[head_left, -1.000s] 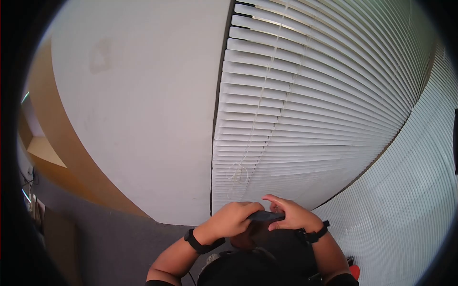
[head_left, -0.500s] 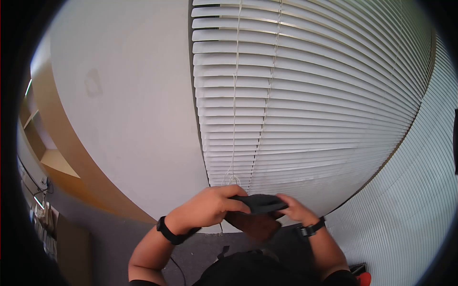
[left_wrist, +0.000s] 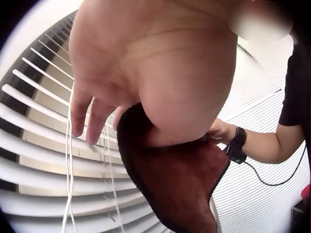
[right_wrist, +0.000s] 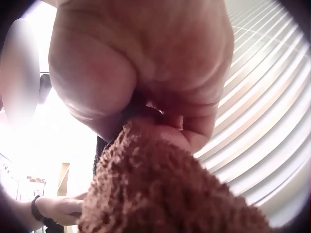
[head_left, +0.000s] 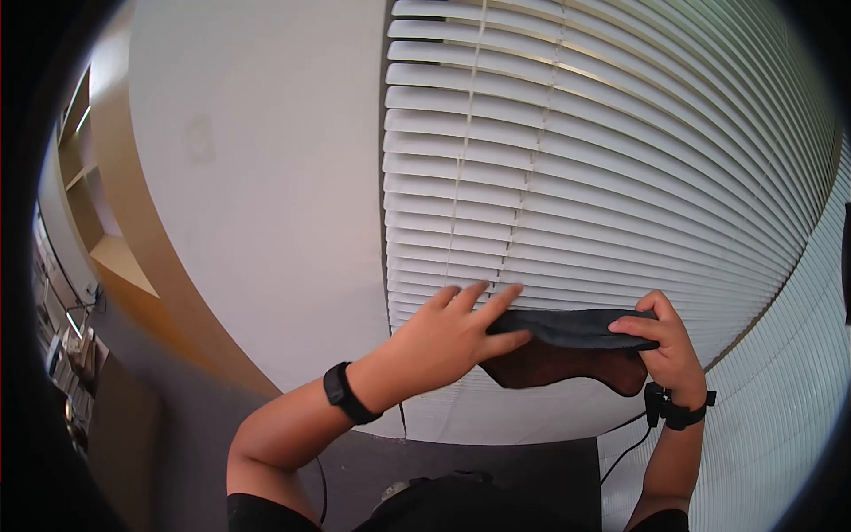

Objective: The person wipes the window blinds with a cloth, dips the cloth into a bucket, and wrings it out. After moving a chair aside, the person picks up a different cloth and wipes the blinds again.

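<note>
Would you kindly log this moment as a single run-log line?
left hand: pinches cloth end | right hand: grips other end | cloth: stretched before blinds

Item count: hands, cloth, blinds, wristbands.

Two hands are in view: one left hand (head_left: pixel 443 341) and one right hand (head_left: pixel 667 350). One cloth (head_left: pixel 567 350) is present, dark on its upper side and brown on its underside. Two slatted blinds are visible: one main blind (head_left: pixel 620 177) and one side blind (head_left: pixel 780 399). Two pull cords (head_left: pixel 461 177) hang on the main blind. Two black wristbands are worn: one left wristband (head_left: pixel 344 394) and one right wristband (head_left: pixel 678 410).
</note>
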The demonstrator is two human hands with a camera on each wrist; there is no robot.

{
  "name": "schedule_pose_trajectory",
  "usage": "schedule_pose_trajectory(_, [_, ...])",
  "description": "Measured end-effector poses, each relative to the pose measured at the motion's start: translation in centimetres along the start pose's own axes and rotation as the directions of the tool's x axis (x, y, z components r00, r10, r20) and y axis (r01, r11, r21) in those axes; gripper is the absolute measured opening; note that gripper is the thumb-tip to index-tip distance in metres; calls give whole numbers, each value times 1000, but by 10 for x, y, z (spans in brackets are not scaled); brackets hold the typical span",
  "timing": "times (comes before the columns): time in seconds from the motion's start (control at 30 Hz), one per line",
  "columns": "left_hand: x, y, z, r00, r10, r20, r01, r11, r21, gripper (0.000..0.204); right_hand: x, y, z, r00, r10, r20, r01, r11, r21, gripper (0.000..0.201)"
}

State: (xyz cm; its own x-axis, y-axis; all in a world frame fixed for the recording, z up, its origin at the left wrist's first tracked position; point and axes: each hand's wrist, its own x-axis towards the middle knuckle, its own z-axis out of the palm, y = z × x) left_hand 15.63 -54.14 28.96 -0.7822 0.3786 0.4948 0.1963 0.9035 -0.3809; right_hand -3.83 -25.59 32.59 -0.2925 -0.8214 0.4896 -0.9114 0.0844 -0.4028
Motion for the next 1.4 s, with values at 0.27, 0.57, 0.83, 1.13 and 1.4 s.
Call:
schedule_pose_trajectory(0.27, [-4, -21, -36, 953, -281, 110, 271, 957, 100, 70, 20, -4, 12, 976, -189, -105, 179, 979, -98, 62])
schedule_pose_trajectory(0.57, [-1, -84, -78, 880, -432, -195, 474, 813, 339, 62, 138, -27, 35, 715, -623, -318, 277, 669, -690, 62])
schedule_pose_trajectory(0.83, [4, -76, -64, 900, -398, -178, 435, 788, 437, 46, 149, -41, 83, 809, -481, -337, 77, 656, -751, 55])
schedule_pose_trajectory(1.13, [8, -62, -36, 928, -343, -145, 364, 755, 545, 58, 158, -48, 119, 831, -309, -462, -40, 796, -604, 67])
schedule_pose_trajectory(1.4, [-18, -72, -30, 943, -312, -119, 320, 741, 590, 54, 161, -9, 135, 797, -522, -305, 92, 603, -792, 77])
